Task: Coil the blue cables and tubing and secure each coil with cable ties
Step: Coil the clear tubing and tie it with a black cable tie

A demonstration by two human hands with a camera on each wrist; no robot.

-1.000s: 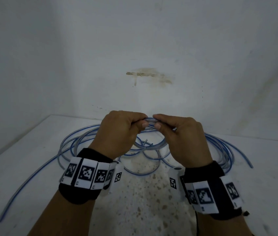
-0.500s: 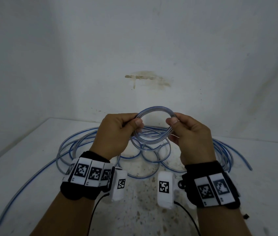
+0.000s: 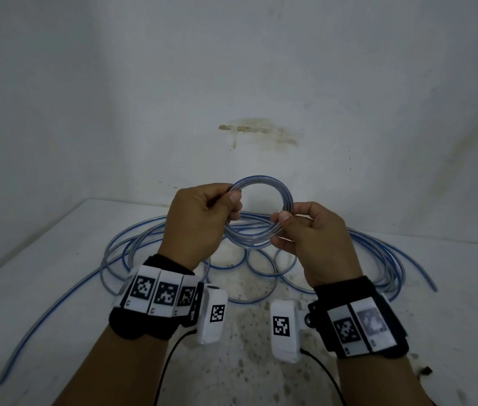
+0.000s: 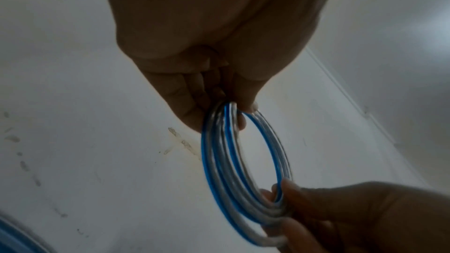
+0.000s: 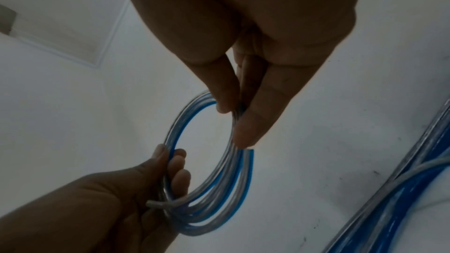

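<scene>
A small coil of clear, blue-striped tubing (image 3: 264,183) stands upright above the table, held between both hands. My left hand (image 3: 202,221) pinches the coil's left side with thumb and fingers; in the left wrist view the same coil (image 4: 219,164) hangs from those fingers. My right hand (image 3: 310,232) pinches its right side, and the right wrist view shows the coil (image 5: 180,132) with a cut end near my fingertips (image 5: 243,138). More blue tubing (image 3: 144,241) lies in loose loops on the table behind and under my hands. No cable tie is visible.
The white table (image 3: 56,259) is stained in the middle and meets a white wall (image 3: 231,83) close behind. A long strand (image 3: 41,323) trails to the front left; another strand (image 3: 413,265) runs off to the right.
The small coil has been lifted from the pile and turned upright. My hands, close together a second ago, have moved apart to hold its two sides.
</scene>
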